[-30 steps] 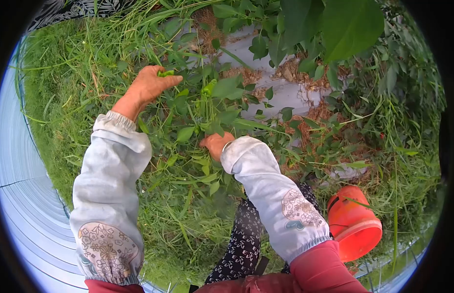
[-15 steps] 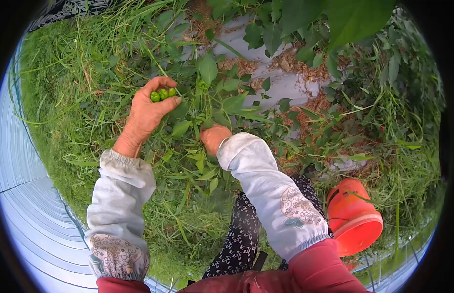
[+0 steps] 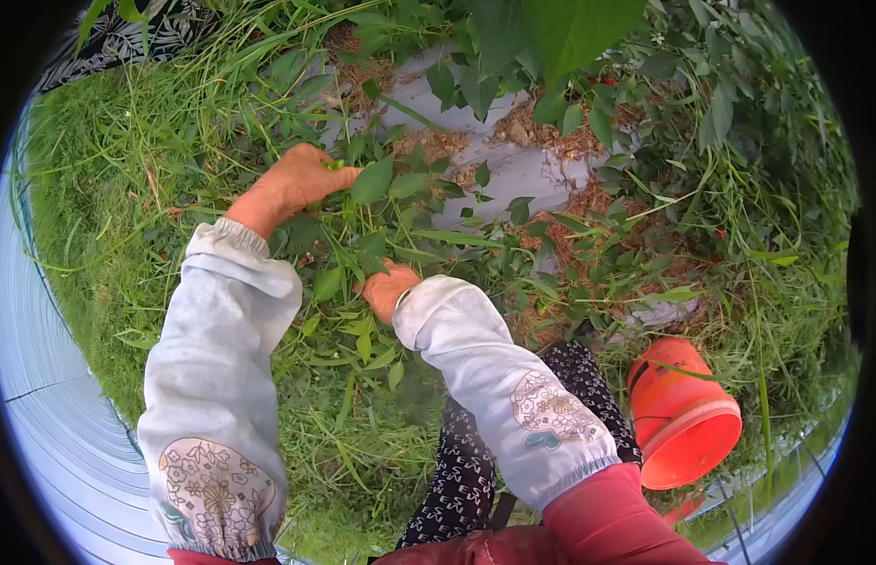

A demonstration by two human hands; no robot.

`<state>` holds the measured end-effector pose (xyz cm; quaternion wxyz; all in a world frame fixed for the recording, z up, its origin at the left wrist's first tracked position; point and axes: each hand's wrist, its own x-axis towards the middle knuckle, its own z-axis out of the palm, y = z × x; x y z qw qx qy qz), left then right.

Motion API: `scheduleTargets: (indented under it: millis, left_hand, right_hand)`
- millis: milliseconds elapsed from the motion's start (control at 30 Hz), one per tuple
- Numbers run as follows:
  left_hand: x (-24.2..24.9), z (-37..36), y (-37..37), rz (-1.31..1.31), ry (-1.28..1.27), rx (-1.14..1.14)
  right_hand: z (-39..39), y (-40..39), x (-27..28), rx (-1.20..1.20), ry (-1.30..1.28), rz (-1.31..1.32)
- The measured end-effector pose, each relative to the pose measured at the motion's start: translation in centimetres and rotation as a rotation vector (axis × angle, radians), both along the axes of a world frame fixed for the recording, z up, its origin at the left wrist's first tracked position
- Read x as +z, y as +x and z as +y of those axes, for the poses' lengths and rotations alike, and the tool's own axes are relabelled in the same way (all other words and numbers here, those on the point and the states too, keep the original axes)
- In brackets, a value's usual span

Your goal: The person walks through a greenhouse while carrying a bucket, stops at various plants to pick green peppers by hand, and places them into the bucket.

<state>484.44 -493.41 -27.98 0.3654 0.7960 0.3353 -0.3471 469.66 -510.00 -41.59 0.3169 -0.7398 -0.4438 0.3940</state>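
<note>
My left hand [image 3: 298,181] is curled with its back toward me, up against the foliage of a pepper plant [image 3: 409,185]. A bit of green pepper [image 3: 337,166] shows between its thumb and fingers; the rest of what it holds is hidden by the hand. The thumb tip meets a broad leaf. Lower and to the right, my right hand [image 3: 389,290] is closed low on the plant, around its stems. Leaves cover its fingertips.
An orange-red bucket [image 3: 678,365] lies tipped toward me at the right. Grey plastic mulch [image 3: 541,184] with dry straw runs behind the plant. Tall grass [image 3: 108,217] grows at the left, and a large leaf [image 3: 579,33] hangs close overhead.
My left hand has turned over and reached in toward the leaves, so the several green peppers in it are now mostly hidden. My right hand stays low at the stems. The view has shifted slightly.
</note>
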Motion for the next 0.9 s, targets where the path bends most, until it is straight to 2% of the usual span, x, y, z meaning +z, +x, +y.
scheduleTargets:
  millis: [33, 67, 100, 133, 167, 200, 233, 267, 333, 400, 433, 533, 567, 600, 667, 700, 733, 800, 833, 900]
  left_hand:
    - [-0.7, -0.5, 0.3, 0.197, 0.007, -0.166]
    - [-1.2, -0.9, 0.5, 0.396, 0.018, -0.334]
    - [-0.6, -1.9, 0.4, 0.442, 0.002, -0.376]
    - [-0.6, -2.1, -0.2, 0.446, 0.003, -0.389]
    - [-1.0, -1.8, -1.0, 0.350, 0.052, -0.541]
    - [-0.8, -2.0, -1.7, 0.251, 0.099, -0.691]
    - [0.9, -3.1, -2.4, 0.125, 0.183, -0.710]
    - [1.4, -3.2, -3.3, 0.123, 0.184, -0.720]
    - [2.5, -3.0, -4.8, -0.078, 0.004, -0.563]
    - [4.1, -4.2, -5.8, -0.160, 0.069, -0.603]
    - [5.0, -4.8, -6.2, -0.243, 0.133, -0.632]
    - [6.9, -6.6, -6.4, -0.356, 0.119, -0.597]
    - [7.5, -7.0, -6.3, -0.413, 0.114, -0.592]
    - [8.3, -7.6, -5.9, -0.430, 0.106, -0.600]
    - [10.5, -9.4, -5.0, -0.540, 0.120, -0.398]
    - [11.6, -10.3, -4.6, -0.536, 0.053, -0.345]
    - [12.3, -11.6, -4.4, -0.544, 0.044, -0.355]
    - [13.6, -14.7, -4.5, -0.515, -0.023, -0.271]
    - [13.7, -16.1, -4.6, -0.496, -0.029, -0.248]
    - [13.5, -19.4, -4.7, -0.495, -0.018, -0.230]
  right_hand:
    - [-0.3, 0.3, 0.8, 0.026, 0.023, -0.112]
    - [0.2, -1.1, -0.7, 0.016, 0.021, -0.111]
    - [1.1, -1.3, -0.5, 0.040, 0.024, -0.185]
    - [0.6, -1.5, -0.4, -0.086, 0.020, -0.074]
    - [0.2, -1.6, -0.2, -0.217, 0.028, 0.035]
    - [-0.6, -0.4, 1.4, -0.227, 0.029, 0.036]
    - [-1.2, 0.3, 2.3, -0.181, 0.061, 0.047]
    - [-1.7, 1.0, 3.4, -0.135, 0.094, 0.057]
    - [-2.7, 1.1, 5.7, -0.147, 0.055, 0.012]
    - [-2.7, 0.9, 7.2, -0.468, -0.051, 0.269]
    - [-3.0, 1.5, 7.1, -0.104, -0.072, 0.158]
    - [-4.7, 3.8, 11.0, -0.018, -0.134, 0.065]
    - [-5.3, 2.9, 10.9, -0.220, -0.011, -0.026]
    - [-6.1, 3.4, 11.7, -0.230, -0.020, -0.040]
    - [-8.3, 5.0, 13.8, -0.381, 0.013, 0.067]
    - [-9.5, 6.3, 15.7, -0.504, 0.038, 0.158]
    - [-10.6, 7.1, 16.4, -0.517, 0.033, 0.149]
    - [-12.6, 8.3, 17.7, -1.070, 0.473, 0.772]
    - [-13.6, 9.2, 18.6, -1.234, 0.627, 1.145]
    - [-15.3, 10.2, 19.8, -1.301, 0.800, 1.353]
